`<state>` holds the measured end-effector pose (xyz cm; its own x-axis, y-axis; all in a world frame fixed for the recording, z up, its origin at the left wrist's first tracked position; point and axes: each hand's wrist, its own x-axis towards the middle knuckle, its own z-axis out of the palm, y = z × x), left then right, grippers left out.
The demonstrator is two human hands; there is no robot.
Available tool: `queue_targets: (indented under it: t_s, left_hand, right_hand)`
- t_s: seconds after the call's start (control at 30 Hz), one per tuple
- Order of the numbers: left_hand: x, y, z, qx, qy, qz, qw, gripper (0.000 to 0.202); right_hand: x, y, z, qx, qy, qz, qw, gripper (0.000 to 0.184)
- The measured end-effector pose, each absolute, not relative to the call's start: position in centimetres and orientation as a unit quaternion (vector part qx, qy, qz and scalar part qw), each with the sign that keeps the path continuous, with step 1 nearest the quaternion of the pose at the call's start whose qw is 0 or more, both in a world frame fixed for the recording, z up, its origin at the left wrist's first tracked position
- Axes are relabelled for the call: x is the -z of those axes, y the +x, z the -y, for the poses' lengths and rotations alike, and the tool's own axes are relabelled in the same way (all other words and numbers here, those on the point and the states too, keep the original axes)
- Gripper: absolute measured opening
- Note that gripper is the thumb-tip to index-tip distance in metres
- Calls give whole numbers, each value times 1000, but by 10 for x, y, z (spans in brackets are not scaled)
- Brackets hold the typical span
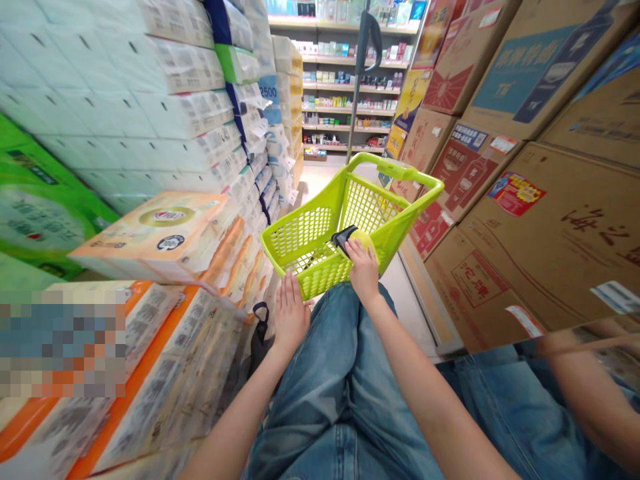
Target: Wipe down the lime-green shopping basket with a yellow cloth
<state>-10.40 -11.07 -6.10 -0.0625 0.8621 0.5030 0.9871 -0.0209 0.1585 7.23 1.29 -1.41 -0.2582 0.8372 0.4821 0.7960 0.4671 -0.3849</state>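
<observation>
A lime-green plastic shopping basket (pixel 320 230) with perforated walls and a long upright handle (pixel 369 43) stands tilted before my knees. My left hand (pixel 293 310) lies against its near left corner, fingers stretched out and together. At the near right rim, my right hand (pixel 364 267) is closed on a soft yellow piece (pixel 361 237), which looks like a cloth or sponge. A black piece (pixel 344 236) sits right beside the yellow one; whether they are joined I cannot tell. Through the basket's mesh floor, dark shapes show, too small to name.
Stacked tissue packs (pixel 165 127) rise on the left, with an orange-and-white pack (pixel 160 227) jutting near my left arm. Cardboard cartons (pixel 545 220) line the right side. Below them a reflective surface (pixel 530 407) mirrors jeans and an arm. Shelves of small goods (pixel 350 87) stand ahead.
</observation>
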Motion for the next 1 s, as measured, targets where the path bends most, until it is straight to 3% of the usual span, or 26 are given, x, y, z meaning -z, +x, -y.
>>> queue_targets:
  t_s: [0.1, 0.33, 0.53, 0.67, 0.87, 1.0]
  left_hand:
    - [63, -102, 110, 245, -667, 690, 136, 83]
    - [68, -107, 109, 217, -666, 701, 132, 82]
    - [62, -105, 110, 243, -671, 688, 130, 86]
    - [62, -102, 110, 250, -666, 691, 131, 86]
    - [66, -107, 109, 218, -664, 701, 139, 83]
    - [62, -110, 111, 212, -674, 694, 139, 81]
  right_hand:
    - [17, 50, 2, -38, -511, 798, 316, 73]
    - [32, 11, 45, -37, -319, 909, 264, 65]
    - [19, 75, -8, -32, -425, 851, 307, 75]
    - [21, 58, 0, -36, -479, 818, 317, 75]
    - [35, 5, 46, -32, -334, 903, 270, 65]
    - [27, 35, 23, -18, -344, 898, 272, 66]
